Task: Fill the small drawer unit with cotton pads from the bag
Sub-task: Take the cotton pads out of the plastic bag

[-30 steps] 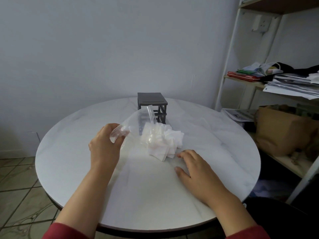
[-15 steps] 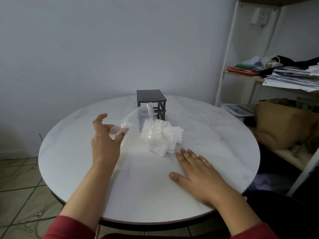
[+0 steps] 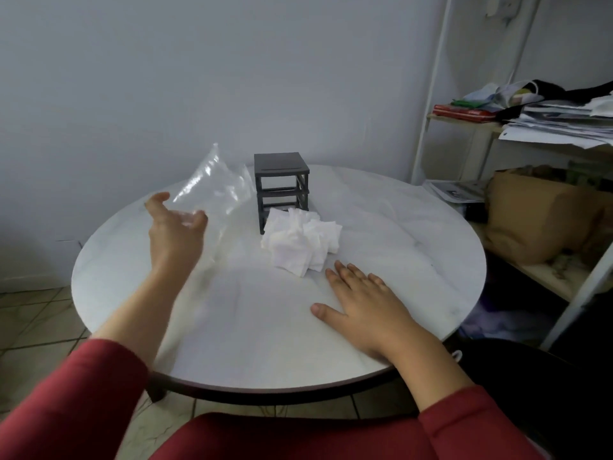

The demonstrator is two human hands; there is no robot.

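Observation:
A small dark drawer unit (image 3: pixel 282 189) stands at the back of the round white table (image 3: pixel 414 254). A loose heap of white cotton pads (image 3: pixel 300 242) lies on the table right in front of it. My left hand (image 3: pixel 174 232) is raised to the left of the unit and pinches the lower edge of the clear plastic bag (image 3: pixel 212 184) at the thumb, with the index finger stretched out. The bag stands up in the air, blurred, and looks empty. My right hand (image 3: pixel 361 307) lies flat on the table, fingers straight, just short of the pads.
A white shelf rack (image 3: pixel 431 104) stands to the right with stacked papers (image 3: pixel 564 124) and a brown paper bag (image 3: pixel 537 217). The wall is close behind the table. Tiled floor shows at the left.
My left hand has swung left and up, lifting the bag off the pads, which stay heaped on the table. My right hand flattened and slid slightly back toward me.

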